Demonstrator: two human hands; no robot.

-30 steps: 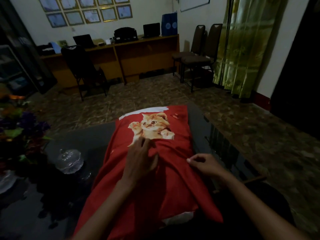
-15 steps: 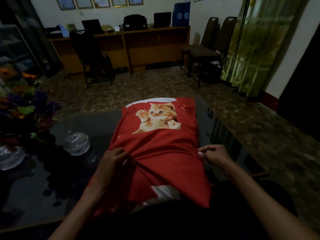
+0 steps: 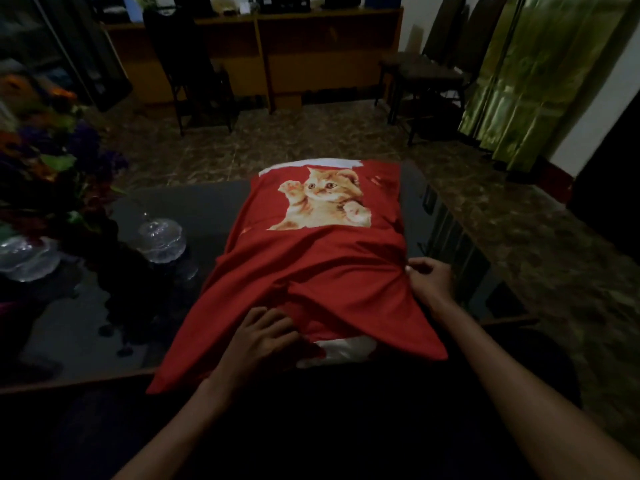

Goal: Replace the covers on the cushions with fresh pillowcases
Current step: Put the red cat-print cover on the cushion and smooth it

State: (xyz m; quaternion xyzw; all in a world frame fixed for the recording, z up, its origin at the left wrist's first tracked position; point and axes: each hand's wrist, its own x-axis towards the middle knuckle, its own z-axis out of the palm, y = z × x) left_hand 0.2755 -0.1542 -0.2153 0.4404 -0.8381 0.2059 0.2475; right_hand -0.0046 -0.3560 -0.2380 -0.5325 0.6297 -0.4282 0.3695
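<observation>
Office/reception rm, long wood counter (image 3: pixel 311 53) w/ electronics, stacked chairs (image 3: pixel 433 64), green curtain (image 3: pixel 540 74), tiled floor (image 3: pixel 311 140)

On my dark glass table (image 3: pixel 86 327) stand flowers (image 3: pixel 52 161) and a glass bowl (image 3: pixel 162 240); beyond are a black chair (image 3: pixel 187 64), a wooden counter (image 3: pixel 311 53) and green curtains (image 3: pixel 540 77).

A cushion (image 3: pixel 343 349) in its pillowcase (image 3: pixel 311 265) lies on the desk (image 3: pixel 86 327), glass bowls (image 3: pixel 161 239) and flowers (image 3: pixel 52 168) to its left, chairs (image 3: pixel 426 64) behind.
</observation>
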